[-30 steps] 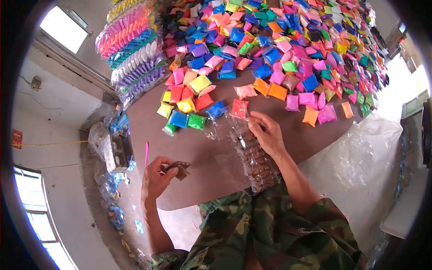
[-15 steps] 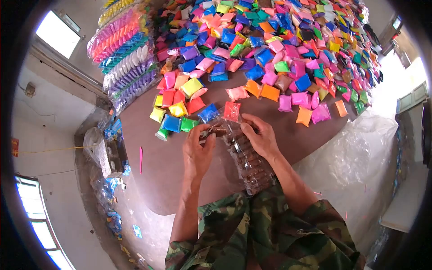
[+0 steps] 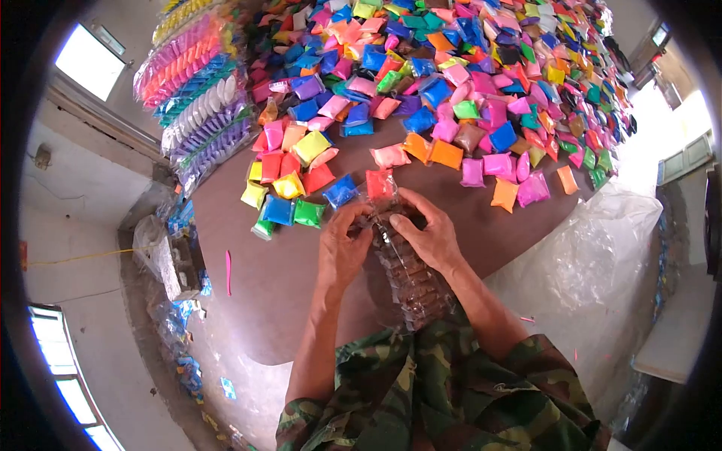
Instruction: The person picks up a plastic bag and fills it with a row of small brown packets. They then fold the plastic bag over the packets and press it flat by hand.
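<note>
A strip of brown packets in clear plastic (image 3: 415, 289) runs from my fingers down to the camouflage clothing at my lap. My left hand (image 3: 346, 244) pinches its upper end, thumb against the fingers. On the other side, my right hand (image 3: 430, 231) grips the same end with its thumb across the plastic. The exact fold between the fingertips is hard to make out. Just beyond the fingertips lies a red packet (image 3: 380, 184), and a blue packet (image 3: 341, 191) rests to its left.
A large heap of colourful packets (image 3: 481, 83) covers the far part of the brown table (image 3: 278, 316). Stacked strips of packets (image 3: 199, 90) stand at the far left. A pink stick (image 3: 229, 272) lies near the left edge. Clear plastic sheeting (image 3: 587, 255) is at the right.
My left hand has moved right, closer to my right hand. The brown end piece stretched between them is now mostly covered by my fingers. The whole view has shifted slightly.
</note>
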Demonstrator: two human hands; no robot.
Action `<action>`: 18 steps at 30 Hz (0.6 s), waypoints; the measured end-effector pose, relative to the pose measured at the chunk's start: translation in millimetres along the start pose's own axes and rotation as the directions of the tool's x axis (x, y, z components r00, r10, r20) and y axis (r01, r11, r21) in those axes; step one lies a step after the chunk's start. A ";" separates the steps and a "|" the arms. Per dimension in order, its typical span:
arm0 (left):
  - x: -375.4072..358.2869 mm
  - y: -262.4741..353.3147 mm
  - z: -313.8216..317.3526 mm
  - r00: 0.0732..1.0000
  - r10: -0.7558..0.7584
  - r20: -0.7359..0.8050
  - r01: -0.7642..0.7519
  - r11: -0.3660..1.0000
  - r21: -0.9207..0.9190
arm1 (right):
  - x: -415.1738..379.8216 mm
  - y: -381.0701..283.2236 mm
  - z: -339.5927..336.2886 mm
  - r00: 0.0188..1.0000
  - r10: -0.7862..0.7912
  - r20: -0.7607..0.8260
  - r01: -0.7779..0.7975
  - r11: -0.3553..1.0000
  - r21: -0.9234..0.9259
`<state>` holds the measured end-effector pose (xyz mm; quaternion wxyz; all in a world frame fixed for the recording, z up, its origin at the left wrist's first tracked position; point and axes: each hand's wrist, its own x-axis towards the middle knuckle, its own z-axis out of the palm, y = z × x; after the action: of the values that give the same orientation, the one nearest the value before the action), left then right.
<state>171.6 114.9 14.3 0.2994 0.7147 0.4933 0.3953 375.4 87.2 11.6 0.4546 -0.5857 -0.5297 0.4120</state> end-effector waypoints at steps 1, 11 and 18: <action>2.5 2.0 -2.9 0.995 -0.085 0.046 0.088 0.994 -0.063 | 0.3 0.7 -0.1 1.000 0.016 0.009 -0.016 1.000 0.018; 10.1 -10.0 2.9 0.967 -0.192 0.170 0.221 0.960 -0.172 | 0.7 0.1 -2.0 0.997 -0.076 0.003 0.076 0.997 -0.017; -0.4 15.6 -11.9 0.968 -0.215 0.127 0.235 0.957 -0.171 | 3.4 3.4 0.1 0.998 -0.059 -0.022 0.058 0.998 -0.035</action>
<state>168.7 109.8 33.0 0.4332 0.6432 0.5160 0.3638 376.5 90.5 8.3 0.4623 -0.5826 -0.5482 0.3825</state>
